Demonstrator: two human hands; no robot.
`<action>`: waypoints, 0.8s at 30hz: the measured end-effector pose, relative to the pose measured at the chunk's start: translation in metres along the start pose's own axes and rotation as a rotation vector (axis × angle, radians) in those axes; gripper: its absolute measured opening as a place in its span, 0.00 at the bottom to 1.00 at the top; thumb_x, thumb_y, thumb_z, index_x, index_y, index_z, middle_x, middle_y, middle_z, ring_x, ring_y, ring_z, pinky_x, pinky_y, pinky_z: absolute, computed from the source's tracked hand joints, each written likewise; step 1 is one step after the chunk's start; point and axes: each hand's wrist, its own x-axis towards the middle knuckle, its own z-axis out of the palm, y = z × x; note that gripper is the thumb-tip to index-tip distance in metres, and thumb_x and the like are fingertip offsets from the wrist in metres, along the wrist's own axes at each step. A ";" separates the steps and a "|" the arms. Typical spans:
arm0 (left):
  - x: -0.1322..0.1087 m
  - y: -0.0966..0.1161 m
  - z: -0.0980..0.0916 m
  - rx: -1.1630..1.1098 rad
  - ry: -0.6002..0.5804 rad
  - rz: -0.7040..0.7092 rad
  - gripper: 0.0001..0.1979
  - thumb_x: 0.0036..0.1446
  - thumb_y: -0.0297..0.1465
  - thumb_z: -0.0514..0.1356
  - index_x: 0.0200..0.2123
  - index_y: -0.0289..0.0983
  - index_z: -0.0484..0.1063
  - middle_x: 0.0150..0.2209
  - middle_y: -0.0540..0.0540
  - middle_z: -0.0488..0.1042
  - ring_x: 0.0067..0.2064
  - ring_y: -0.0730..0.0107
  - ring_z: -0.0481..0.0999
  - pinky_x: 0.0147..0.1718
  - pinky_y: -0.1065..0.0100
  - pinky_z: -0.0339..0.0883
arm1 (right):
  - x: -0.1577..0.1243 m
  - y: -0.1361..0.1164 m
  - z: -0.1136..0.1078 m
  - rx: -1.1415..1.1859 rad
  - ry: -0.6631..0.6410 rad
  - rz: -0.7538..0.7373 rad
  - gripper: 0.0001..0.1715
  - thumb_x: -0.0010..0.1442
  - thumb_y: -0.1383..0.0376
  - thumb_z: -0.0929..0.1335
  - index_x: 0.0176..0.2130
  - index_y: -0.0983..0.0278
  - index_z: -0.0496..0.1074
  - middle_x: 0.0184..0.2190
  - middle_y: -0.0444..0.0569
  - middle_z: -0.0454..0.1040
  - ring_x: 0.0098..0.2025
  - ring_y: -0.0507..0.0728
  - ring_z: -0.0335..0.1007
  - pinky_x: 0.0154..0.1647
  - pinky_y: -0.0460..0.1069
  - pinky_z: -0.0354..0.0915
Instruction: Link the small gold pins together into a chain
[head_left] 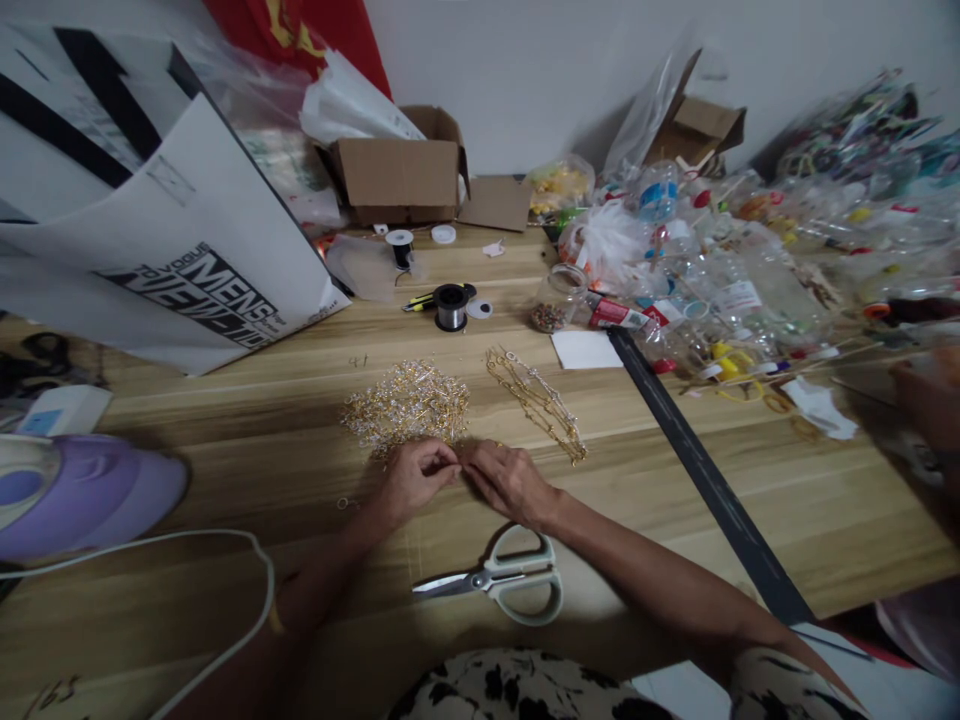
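Note:
My left hand and my right hand meet at the near edge of a pile of small gold and silver metal pieces on the wooden table. Both hands are closed in a pinch, fingertips touching around a tiny piece that I cannot make out. A row of linked gold pieces lies just right of the pile. Pale green scissors rest shut on the table under my right forearm.
A spool of wire and a smaller spool stand behind the pile. A white paper bag leans at left, a cardboard box at back. Plastic bottles and bags crowd the right. A black strip runs diagonally. Another person's hand is at right.

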 end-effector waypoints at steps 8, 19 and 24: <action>-0.002 -0.005 0.001 0.146 0.027 0.092 0.02 0.47 0.26 0.60 0.24 0.34 0.71 0.23 0.48 0.72 0.26 0.73 0.72 0.26 0.74 0.66 | -0.001 -0.001 0.001 -0.048 0.002 0.002 0.08 0.66 0.69 0.57 0.43 0.65 0.63 0.35 0.52 0.72 0.37 0.54 0.69 0.35 0.46 0.64; -0.001 -0.007 0.001 0.097 0.032 0.069 0.03 0.48 0.27 0.58 0.25 0.34 0.71 0.24 0.49 0.73 0.27 0.73 0.72 0.28 0.74 0.66 | -0.001 -0.002 0.002 0.056 -0.011 0.092 0.08 0.65 0.68 0.58 0.43 0.64 0.64 0.35 0.52 0.72 0.36 0.54 0.69 0.36 0.47 0.65; 0.002 -0.008 0.000 -0.097 -0.017 -0.017 0.05 0.47 0.30 0.61 0.25 0.34 0.69 0.24 0.49 0.73 0.28 0.73 0.73 0.30 0.72 0.68 | 0.002 -0.005 0.001 0.272 0.040 0.228 0.08 0.62 0.66 0.62 0.44 0.64 0.65 0.32 0.49 0.72 0.32 0.53 0.68 0.34 0.46 0.64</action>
